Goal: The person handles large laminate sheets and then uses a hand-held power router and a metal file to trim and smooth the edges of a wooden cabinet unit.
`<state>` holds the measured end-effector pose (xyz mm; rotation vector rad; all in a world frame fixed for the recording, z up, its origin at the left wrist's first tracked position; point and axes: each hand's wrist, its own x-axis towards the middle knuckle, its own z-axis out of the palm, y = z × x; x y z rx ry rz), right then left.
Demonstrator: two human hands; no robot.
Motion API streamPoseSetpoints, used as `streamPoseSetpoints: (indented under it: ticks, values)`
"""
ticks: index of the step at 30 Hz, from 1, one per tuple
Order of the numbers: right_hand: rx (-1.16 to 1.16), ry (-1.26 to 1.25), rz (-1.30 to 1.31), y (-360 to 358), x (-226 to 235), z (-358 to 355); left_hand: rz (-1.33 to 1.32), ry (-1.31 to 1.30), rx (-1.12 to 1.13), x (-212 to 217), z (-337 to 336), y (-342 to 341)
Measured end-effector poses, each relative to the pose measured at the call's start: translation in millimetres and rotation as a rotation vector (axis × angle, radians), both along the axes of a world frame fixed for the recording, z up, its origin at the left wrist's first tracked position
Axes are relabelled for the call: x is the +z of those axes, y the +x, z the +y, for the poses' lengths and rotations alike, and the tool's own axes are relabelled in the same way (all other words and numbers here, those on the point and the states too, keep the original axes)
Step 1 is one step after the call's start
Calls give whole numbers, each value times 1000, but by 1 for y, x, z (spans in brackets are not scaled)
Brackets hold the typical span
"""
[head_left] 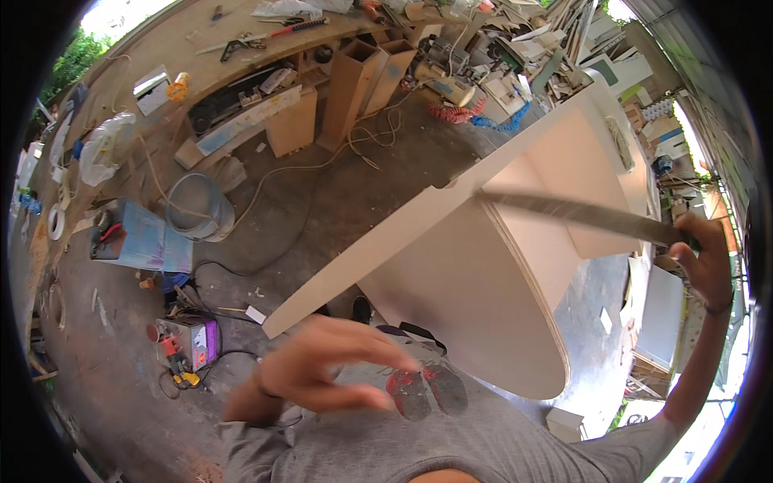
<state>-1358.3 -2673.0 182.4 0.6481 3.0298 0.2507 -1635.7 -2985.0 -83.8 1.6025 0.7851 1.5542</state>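
Note:
A large pale board structure with flat panels and curved edges (475,282) stands in front of me. One long narrow panel (386,241) slants across it, with a small notch in its upper edge. My right hand (704,258), raised at the right, is closed round the end of a long flat brownish-grey bar-shaped tool (580,211). Motion blurs the tool, and I cannot tell its exact kind. Its far end lies over the panels near the notch; whether it touches them is unclear. My left hand (330,370) hovers before my shirt, blurred, with thumb and fingers apart and nothing in it.
At the far left runs a long workbench (266,60) with tools on it. A bucket (197,205), a blue-stained box (149,237) and a red-and-yellow power tool (177,358) stand on the floor. Cables (282,169) trail across it. Wood offcuts (539,48) pile up at the back.

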Motion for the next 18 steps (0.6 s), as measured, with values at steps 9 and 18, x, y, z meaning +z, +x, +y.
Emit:
streamPoseSetpoints:
  ticks: [9, 18]
  values:
    - [-607, -632, -15, -95, -50, -89, -355, -418, 338, -39, 115, -91]
    - [-590, -461, -262, -144, -66, -107, -775, -378, -148, -70, 189, -45]
